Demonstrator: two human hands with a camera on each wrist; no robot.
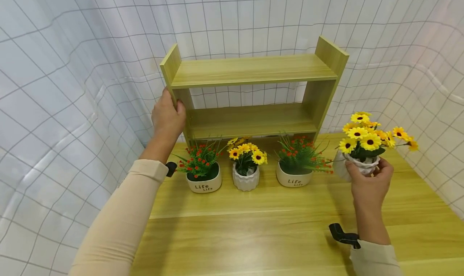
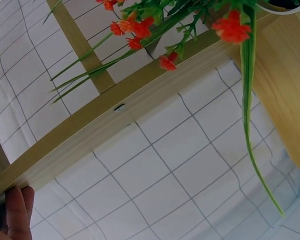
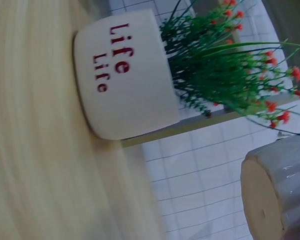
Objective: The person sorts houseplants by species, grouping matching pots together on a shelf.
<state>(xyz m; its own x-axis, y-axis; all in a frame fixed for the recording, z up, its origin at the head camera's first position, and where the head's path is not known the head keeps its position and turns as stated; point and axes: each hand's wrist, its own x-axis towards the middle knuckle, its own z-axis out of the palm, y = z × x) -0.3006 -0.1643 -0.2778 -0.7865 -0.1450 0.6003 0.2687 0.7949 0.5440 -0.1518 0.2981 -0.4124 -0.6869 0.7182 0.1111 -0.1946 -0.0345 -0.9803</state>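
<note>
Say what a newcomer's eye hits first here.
Probably the bright yellow flowers in the white pot held by the right hand, at the right of the head view. Next, likely the wooden shelf standing behind a row of three flowerpots, its left side panel gripped by the left hand.

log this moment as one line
left hand: grips shelf | right hand: holds yellow-flowered pot aloft | table: two Life pots, another yellow-flowered pot between
</note>
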